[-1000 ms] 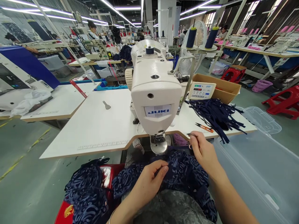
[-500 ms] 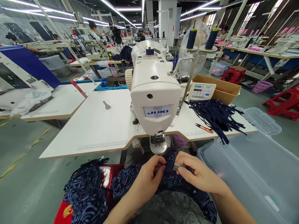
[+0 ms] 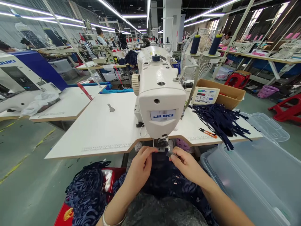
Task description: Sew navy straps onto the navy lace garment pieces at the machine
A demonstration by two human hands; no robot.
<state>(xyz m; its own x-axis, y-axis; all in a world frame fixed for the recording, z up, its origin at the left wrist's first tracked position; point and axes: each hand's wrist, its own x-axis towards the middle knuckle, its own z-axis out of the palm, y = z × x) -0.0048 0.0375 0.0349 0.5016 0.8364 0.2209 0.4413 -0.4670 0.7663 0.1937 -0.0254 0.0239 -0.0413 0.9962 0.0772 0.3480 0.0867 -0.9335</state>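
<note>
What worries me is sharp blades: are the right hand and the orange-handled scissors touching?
Apart: in the head view, white tabletop shows between the right hand and the orange-handled scissors.

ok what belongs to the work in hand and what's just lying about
Apparently in use:
navy fabric, at the left hand
small grey flat item, in the right hand
JUKI sewing machine

Apparently lying about:
orange-handled snips
grey spoon-shaped piece
cardboard box

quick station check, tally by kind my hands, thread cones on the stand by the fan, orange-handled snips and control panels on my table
Hands: 2
Thread cones: 2
Orange-handled snips: 1
Control panel: 1
Total: 6
</note>
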